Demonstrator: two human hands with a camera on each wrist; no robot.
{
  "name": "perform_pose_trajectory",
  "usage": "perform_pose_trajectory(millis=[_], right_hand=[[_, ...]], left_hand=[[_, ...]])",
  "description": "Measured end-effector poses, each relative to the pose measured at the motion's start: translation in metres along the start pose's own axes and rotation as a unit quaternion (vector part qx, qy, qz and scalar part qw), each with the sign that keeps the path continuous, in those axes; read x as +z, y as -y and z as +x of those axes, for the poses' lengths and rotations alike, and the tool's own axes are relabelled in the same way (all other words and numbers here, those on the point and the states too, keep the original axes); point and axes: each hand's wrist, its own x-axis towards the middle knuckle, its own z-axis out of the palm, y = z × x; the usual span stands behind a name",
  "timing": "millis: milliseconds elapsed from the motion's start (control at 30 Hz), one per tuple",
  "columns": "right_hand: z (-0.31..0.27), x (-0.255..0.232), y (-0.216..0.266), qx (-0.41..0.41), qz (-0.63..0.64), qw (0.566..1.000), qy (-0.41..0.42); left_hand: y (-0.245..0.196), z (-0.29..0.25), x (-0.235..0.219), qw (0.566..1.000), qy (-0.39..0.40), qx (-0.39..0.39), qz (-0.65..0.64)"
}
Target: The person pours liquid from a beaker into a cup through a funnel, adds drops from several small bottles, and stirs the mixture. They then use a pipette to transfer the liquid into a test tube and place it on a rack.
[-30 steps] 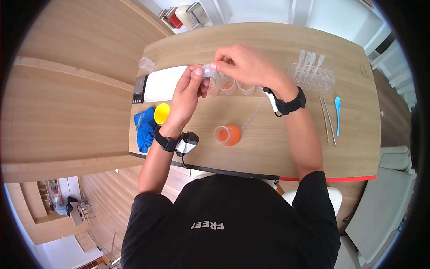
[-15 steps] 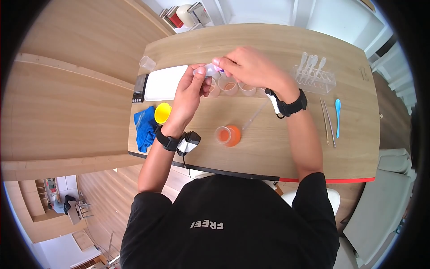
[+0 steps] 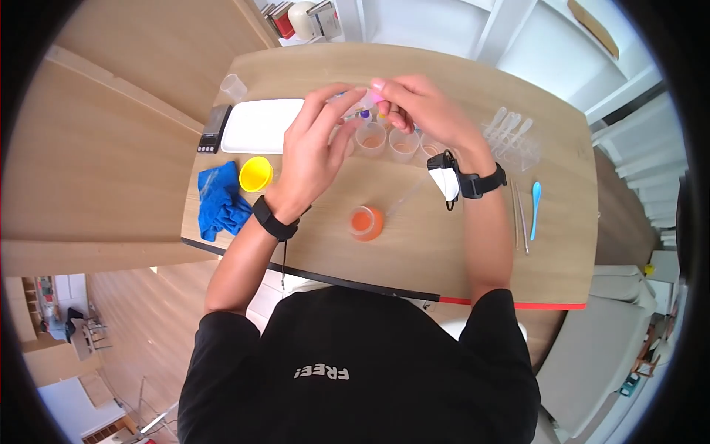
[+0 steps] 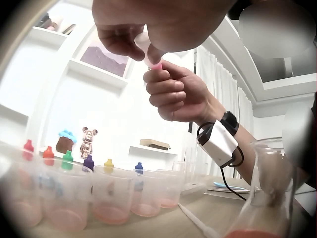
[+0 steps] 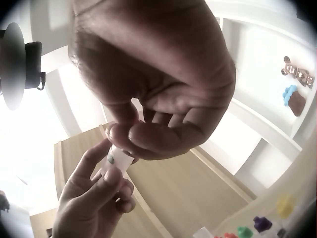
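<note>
My left hand [image 3: 314, 140] pinches a small translucent white bottle [image 4: 142, 43] between thumb and fingers, above the table's far side. At the bottle's end, the fingertips of my right hand [image 3: 429, 111] pinch its pink cap [image 3: 376, 97]. The bottle also shows between both hands in the right wrist view, partly covered by fingers. Below the hands stand several clear plastic cups [image 3: 370, 138] with a little pale orange liquid. Behind them is a row of dropper bottles with coloured caps, among them a green cap [image 4: 68, 159] and a purple cap [image 4: 88, 163].
A glass flask of orange liquid [image 3: 367, 224] stands near the front, with a pipette [image 3: 405, 198] beside it. Left are a white tray [image 3: 259, 127], a scale [image 3: 212, 133], a yellow cup [image 3: 256, 174] and a blue cloth [image 3: 222, 203]. Right are a dropper rack [image 3: 523, 154] and a blue spoon [image 3: 536, 211].
Both hands have shifted slightly right with the bottle, and the left hand has turned, its fingers now lying over the bottle. The pink cap shows more plainly. The head view has shifted too.
</note>
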Motion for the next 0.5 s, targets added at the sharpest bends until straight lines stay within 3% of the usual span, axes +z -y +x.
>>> perform_pose_trajectory(millis=[67,100,167,200,267,300,367,500], right_hand=[[-0.006,-0.006,0.005,-0.027,-0.03,0.999,-0.033],[-0.009,-0.008,0.006,-0.027,-0.04,0.998,-0.03],[-0.017,-0.014,0.002,-0.047,-0.154,0.972,-0.168],[-0.019,-0.02,0.003,-0.044,-0.161,0.972,-0.165],[-0.021,-0.029,0.002,-0.021,-0.386,0.896,-0.22],[-0.018,-0.031,-0.001,-0.016,-0.386,0.895,-0.22],[-0.011,-0.035,-0.009,-0.039,-0.477,0.851,-0.216],[0.004,-0.035,-0.024,-0.026,-0.496,0.851,-0.169]], left_hand=[[-0.014,0.0,-0.005,0.993,0.023,-0.102,-0.049],[-0.014,-0.002,-0.008,0.993,0.013,-0.102,-0.052],[-0.014,-0.008,-0.012,0.987,0.01,-0.15,-0.063],[-0.014,-0.011,-0.014,0.986,0.004,-0.154,-0.067],[-0.013,-0.018,-0.022,0.977,0.038,-0.19,-0.092],[-0.013,-0.022,-0.023,0.976,0.04,-0.192,-0.096],[-0.012,-0.029,-0.024,0.972,0.066,-0.199,-0.109],[-0.009,-0.04,-0.026,0.966,0.077,-0.211,-0.13]])
